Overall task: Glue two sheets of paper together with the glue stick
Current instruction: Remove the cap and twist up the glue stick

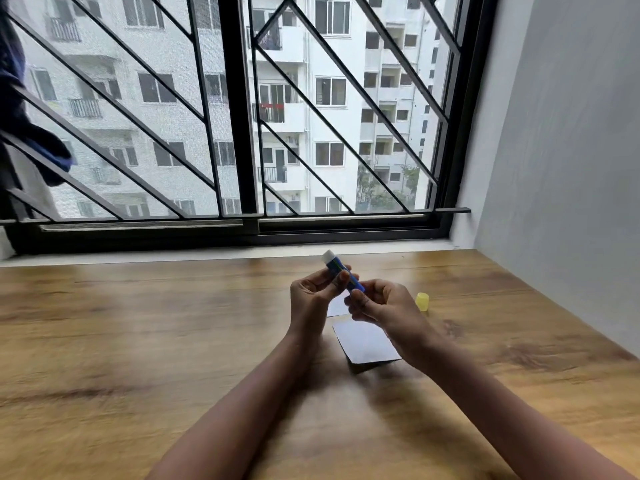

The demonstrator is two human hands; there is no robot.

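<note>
I hold the uncapped glue stick (341, 271) above the table (138, 341), my left hand (311, 299) pinching its barrel while my right hand (377, 306) pinches the base, likely to wind up glue. Below lie two white paper sheets (365, 342); the yellow cap (422, 301) stands aside, right.

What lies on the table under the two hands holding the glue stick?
A white paper sheet lies flat on the table, with part of a second sheet beyond it. The hands cover the rest of that one.
</note>
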